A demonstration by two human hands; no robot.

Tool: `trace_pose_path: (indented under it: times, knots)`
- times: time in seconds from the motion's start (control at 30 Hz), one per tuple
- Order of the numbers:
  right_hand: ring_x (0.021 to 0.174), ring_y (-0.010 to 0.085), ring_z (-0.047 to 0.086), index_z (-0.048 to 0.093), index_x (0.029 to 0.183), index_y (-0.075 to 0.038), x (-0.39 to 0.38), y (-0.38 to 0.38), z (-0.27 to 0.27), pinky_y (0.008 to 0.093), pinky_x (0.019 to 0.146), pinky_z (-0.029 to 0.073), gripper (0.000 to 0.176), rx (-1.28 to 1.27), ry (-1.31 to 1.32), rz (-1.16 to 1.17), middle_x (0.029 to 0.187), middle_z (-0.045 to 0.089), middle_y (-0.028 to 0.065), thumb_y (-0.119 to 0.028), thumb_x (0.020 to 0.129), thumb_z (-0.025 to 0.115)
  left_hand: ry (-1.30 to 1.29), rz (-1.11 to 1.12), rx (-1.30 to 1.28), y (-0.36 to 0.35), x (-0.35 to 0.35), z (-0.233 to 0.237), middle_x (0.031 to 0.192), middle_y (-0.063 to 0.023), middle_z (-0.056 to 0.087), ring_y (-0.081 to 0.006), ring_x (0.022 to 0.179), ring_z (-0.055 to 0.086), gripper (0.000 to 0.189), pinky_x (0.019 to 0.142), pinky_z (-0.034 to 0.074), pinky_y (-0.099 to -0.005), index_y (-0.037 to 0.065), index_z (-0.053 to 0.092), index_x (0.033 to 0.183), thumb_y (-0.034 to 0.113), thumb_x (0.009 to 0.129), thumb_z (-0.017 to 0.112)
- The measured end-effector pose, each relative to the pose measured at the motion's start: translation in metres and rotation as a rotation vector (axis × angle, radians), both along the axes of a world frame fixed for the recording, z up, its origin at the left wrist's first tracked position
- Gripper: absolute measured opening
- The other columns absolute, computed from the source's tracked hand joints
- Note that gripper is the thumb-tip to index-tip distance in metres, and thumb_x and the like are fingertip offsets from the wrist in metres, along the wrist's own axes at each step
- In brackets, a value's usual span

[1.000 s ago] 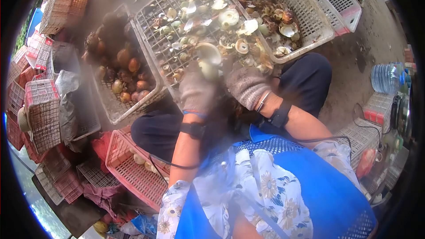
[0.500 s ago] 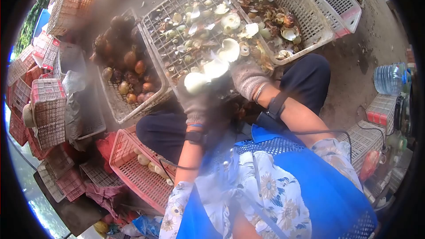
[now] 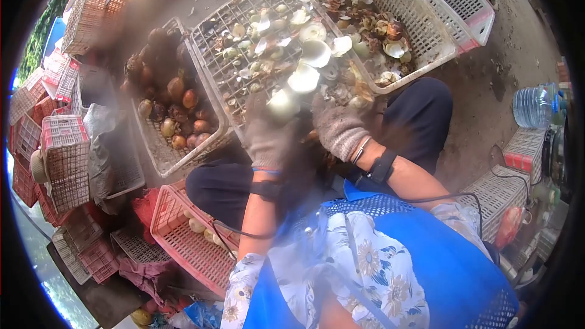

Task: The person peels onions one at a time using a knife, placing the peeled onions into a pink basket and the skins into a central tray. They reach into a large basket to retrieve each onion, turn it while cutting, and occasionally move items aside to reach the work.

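Note:
My left hand (image 3: pixel 271 137), in a dirty knit glove, is closed round a peeled white onion (image 3: pixel 283 103) over the near edge of an upturned crate (image 3: pixel 204 49). Beside it, to the right, is my right hand (image 3: pixel 339 125), also gloved; its fingers curl inward, and blur hides whatever may be in them. White onion layers (image 3: pixel 303 78) and scraps are strewn over the crate's grid just beyond both hands. Unpeeled onions (image 3: pixel 175 89) fill part of a crate on the left.
Behind on the right, a deep crate (image 3: pixel 426 24) holds peelings. A red crate (image 3: pixel 195 256) with peeled onions (image 3: pixel 196 225) stands by my left leg. Stacked crates (image 3: pixel 66 152) are at the far left, a water bottle (image 3: pixel 533 108) at the far right. Smears blur the view.
The peeled onion and my left hand have shifted slightly right. A white onion layer that was near my right fingers now lies on the grid, and my right hand has drawn slightly back.

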State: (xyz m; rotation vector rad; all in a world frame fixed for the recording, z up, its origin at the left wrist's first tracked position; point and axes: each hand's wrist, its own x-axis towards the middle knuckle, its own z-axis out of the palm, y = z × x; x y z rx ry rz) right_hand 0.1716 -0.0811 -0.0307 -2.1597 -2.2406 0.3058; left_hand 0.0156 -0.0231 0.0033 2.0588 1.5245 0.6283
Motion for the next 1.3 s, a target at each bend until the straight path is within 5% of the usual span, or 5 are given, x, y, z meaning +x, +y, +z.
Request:
trace_pose_path:
  times: [0.53,0.8,1.0,1.13,1.3]
  knots:
    - [0.081,0.0326,0.069,0.064,0.111,0.006,-0.002,0.026,-0.015,0.0451,0.061,0.055,0.033,-0.064,-0.161,0.040,0.094,0.069,0.0220,-0.011,0.084,0.057,0.169,-0.069,0.053,0.001,0.001,-0.019,0.110,-0.0184,0.061,-0.0360,0.101,0.061,0.062,0.085,0.051,-0.0427,0.008,0.051,0.125,0.016,0.070,0.079]
    - [0.082,0.0282,0.071,0.064,0.099,-0.002,0.020,0.029,-0.014,0.0413,0.068,0.056,0.022,-0.082,0.028,-0.072,0.087,0.071,0.0150,-0.016,0.091,0.048,-1.959,0.232,-0.870,0.006,-0.054,-0.023,0.118,-0.0154,0.061,-0.0346,0.108,0.061,0.063,0.094,0.052,-0.0516,0.005,0.052,0.126,0.040,0.081,0.076]
    - [0.088,0.0373,0.068,0.058,0.111,0.001,0.055,0.048,-0.004,0.0451,0.075,0.055,0.034,0.054,0.063,-0.055,0.092,0.069,0.0229,-0.027,0.093,0.052,-1.196,0.357,-0.251,0.030,-0.069,-0.043,0.117,-0.0184,0.064,-0.0371,0.106,0.062,0.083,0.095,0.049,-0.0532,0.003,0.054,0.124,0.066,0.073,0.070]
    - [0.086,0.0378,0.066,0.051,0.122,0.003,0.026,0.042,0.019,0.0490,0.076,0.052,0.040,-0.093,0.178,-0.239,0.090,0.068,0.0227,-0.024,0.093,0.047,-2.444,-0.011,-0.875,0.022,-0.059,0.005,0.127,-0.0178,0.060,-0.0375,0.118,0.056,0.085,0.100,0.044,-0.0550,0.004,0.051,0.132,0.069,0.077,0.057]
    - [0.091,0.0397,0.063,0.046,0.132,0.002,0.005,0.021,0.019,0.0512,0.084,0.048,0.052,-0.035,0.265,-0.128,0.097,0.067,0.0226,-0.027,0.089,0.053,-2.229,-0.071,-0.755,0.027,-0.086,0.000,0.132,-0.0152,0.058,-0.0369,0.125,0.051,0.079,0.104,0.038,-0.0574,0.006,0.051,0.135,0.067,0.084,0.044]
